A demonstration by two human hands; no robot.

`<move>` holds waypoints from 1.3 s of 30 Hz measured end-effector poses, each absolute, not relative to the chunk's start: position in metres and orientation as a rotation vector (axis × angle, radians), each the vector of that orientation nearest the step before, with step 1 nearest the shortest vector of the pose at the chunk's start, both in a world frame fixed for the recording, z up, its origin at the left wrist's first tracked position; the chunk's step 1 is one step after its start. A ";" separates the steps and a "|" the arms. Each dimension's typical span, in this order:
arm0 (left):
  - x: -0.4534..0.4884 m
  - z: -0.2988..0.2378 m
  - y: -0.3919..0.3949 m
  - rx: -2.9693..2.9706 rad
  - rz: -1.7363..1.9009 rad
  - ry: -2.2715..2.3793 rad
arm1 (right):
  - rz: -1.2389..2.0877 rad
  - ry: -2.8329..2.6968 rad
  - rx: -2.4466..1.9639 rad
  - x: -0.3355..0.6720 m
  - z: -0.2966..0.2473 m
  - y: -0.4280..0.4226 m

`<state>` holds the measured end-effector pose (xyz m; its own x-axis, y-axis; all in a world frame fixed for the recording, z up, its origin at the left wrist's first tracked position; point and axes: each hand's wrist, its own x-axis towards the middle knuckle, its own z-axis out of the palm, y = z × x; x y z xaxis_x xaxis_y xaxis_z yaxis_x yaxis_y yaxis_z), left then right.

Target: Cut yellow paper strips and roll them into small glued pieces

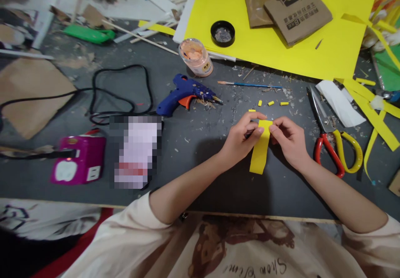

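Yellow strip lies between my hands over the grey table, its long axis running from my fingertips back toward my chest. Both hands are clamped on its far end: my left hand pinches the left edge, my right hand the right edge, neither nearer than the other. The near end is free. Small yellow bits lie just beyond my fingers, scissors just right of my right hand, and the glue gun farther off to the left.
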<state>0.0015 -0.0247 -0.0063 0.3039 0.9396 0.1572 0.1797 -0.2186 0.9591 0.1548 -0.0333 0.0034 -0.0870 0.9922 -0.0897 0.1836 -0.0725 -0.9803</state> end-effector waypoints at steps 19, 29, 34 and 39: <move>0.001 -0.003 -0.026 1.443 0.927 1.032 | 1.252 -1.402 -1.365 0.156 0.004 -0.034; 0.002 -0.003 -0.027 1.449 0.924 0.999 | 1.356 -1.327 -1.321 0.159 0.008 -0.031; 0.001 -0.008 -0.028 1.443 0.928 1.051 | 1.204 -1.099 -1.262 0.173 0.000 -0.016; 0.001 -0.011 -0.028 1.454 0.918 1.039 | 1.110 -0.788 -1.178 0.183 -0.004 0.001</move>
